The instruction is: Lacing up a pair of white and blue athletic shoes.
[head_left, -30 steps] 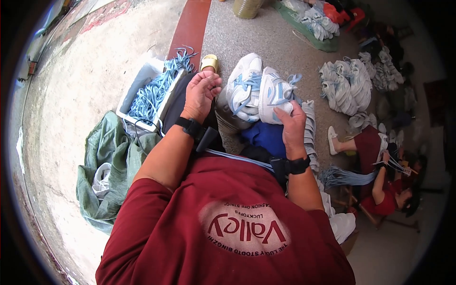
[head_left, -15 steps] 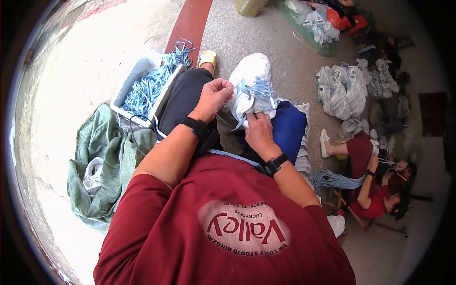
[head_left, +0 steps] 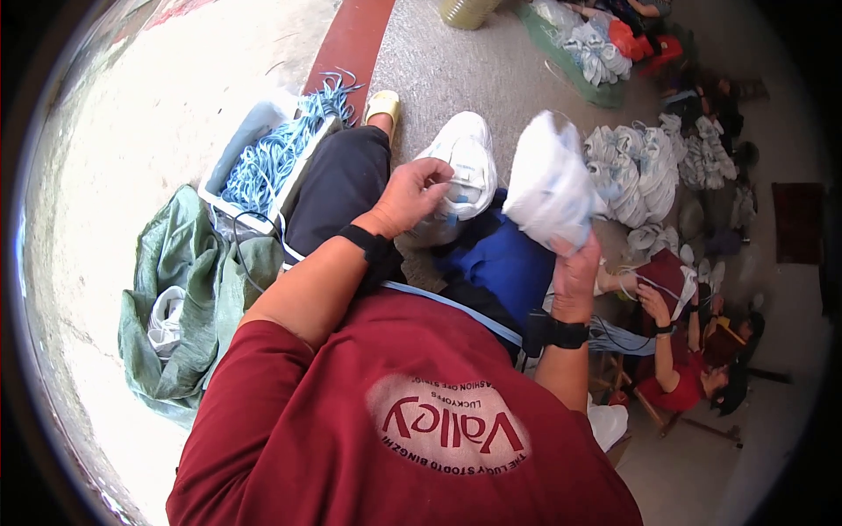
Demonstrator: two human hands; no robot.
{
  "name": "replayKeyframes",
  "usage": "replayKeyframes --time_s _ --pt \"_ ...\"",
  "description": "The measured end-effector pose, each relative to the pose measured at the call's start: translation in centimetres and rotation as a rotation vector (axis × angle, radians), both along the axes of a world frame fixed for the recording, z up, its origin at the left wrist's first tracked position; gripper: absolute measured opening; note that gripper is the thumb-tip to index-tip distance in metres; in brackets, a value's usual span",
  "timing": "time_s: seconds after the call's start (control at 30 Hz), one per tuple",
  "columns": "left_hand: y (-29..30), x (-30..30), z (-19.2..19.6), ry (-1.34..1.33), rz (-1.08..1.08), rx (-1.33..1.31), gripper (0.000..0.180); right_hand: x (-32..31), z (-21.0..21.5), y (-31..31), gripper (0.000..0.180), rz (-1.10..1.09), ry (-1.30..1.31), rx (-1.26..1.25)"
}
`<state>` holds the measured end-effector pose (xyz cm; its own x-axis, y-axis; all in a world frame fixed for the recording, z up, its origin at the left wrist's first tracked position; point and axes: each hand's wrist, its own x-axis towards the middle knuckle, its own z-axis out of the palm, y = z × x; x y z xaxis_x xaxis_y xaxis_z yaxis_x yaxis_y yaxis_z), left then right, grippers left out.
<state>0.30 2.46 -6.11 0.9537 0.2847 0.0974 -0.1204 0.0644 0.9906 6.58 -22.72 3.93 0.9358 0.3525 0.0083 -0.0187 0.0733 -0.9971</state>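
Observation:
A white sneaker (head_left: 545, 180), smeared by motion, is held up by its heel end in my right hand (head_left: 576, 272), out to the right of my lap. A second white sneaker (head_left: 469, 153) with light blue marks lies over my knees, toe pointing away. At its upper, my left hand (head_left: 414, 195) has thumb and fingers drawn together in a pinch; what is between the fingertips, if anything, I cannot make out. Blue cloth (head_left: 491, 254) covers my right thigh below the shoes.
By my left leg stands a white box (head_left: 213, 180) heaped with light blue laces (head_left: 263, 171). A green sack (head_left: 175, 228) sits nearer, a white shoe (head_left: 167, 320) inside. Piled white shoes (head_left: 631, 171) lie to the right. A co-worker in red (head_left: 675, 381) sits there.
My right hand has lifted the blue-laced sneaker off my lap and swung it right. Another white sneaker now shows beneath. My left hand has shifted slightly right and nearer, onto it.

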Motion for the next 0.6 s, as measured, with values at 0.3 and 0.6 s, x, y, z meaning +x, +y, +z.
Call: replayKeyframes --time_s 0.3,0.6 --pt "-1.5 -0.2 0.7 -0.285 -0.167 0.767 0.032 2.3 -0.9 0.4 0.049 -0.129 0.101 0.223" --pt "-3.0 1.3 1.0 -0.261 -0.036 1.246 0.043 3.4 2.6 -7.2 0.059 -0.442 -0.131 0.768"
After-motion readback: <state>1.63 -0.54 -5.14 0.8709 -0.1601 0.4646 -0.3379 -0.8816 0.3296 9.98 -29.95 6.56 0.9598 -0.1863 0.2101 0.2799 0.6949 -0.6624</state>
